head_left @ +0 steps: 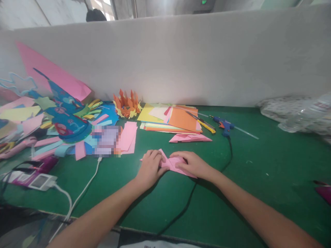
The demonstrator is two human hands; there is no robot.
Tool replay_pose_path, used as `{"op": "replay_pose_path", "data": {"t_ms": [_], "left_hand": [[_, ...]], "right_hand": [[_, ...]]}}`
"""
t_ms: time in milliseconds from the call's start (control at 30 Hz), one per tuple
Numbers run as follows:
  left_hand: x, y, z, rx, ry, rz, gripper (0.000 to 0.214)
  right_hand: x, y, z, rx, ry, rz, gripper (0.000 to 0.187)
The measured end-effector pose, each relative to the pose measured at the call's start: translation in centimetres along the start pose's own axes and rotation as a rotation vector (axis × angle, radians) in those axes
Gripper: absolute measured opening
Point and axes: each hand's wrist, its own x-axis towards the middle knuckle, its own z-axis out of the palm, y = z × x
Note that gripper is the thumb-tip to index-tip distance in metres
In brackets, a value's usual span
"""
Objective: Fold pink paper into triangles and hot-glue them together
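A partly folded pink paper point(172, 162) lies on the green table in front of me, its creased middle showing between my hands. My left hand point(150, 166) is closed over its left part, fingers bent and thumb along the near edge. My right hand point(192, 164) grips the right part, with fingers on top and some fingertips hidden. Pointed corners stick out beyond both hands. Just behind them rests a folded pink paper piece point(190, 138). A stack of pink paper strips point(128, 137) lies to the left.
Coloured paper sheets point(183, 119), a yellow utility knife point(207, 126) and a blue glue gun point(226, 127) lie behind my hands. The glue gun's black cord point(191, 199) runs beneath my right arm. Left are an orange paper crown point(127, 105), blue cone hat point(68, 120) and power strip point(31, 179).
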Motion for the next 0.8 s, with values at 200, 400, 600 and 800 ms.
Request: {"op": "replay_pose_path", "data": {"t_ms": [200,400,600,800], "left_hand": [[0.0,-0.2,0.2,-0.028,0.066,0.039,0.022],[-0.1,-0.5,0.5,-0.043,0.093,0.058,0.023],[0.0,-0.2,0.4,-0.051,0.088,0.045,0.022],[0.1,-0.2,0.4,-0.057,0.078,0.033,0.021]], "right_hand": [[-0.1,-0.5,0.4,0.020,0.001,-0.003,0.035],[-0.1,-1.0,0.7,0.016,0.020,0.017,0.037],[0.0,-1.3,0.8,0.025,0.037,0.037,0.034],[-0.1,-1.3,0.4,0.034,-0.014,0.020,0.033]]}}
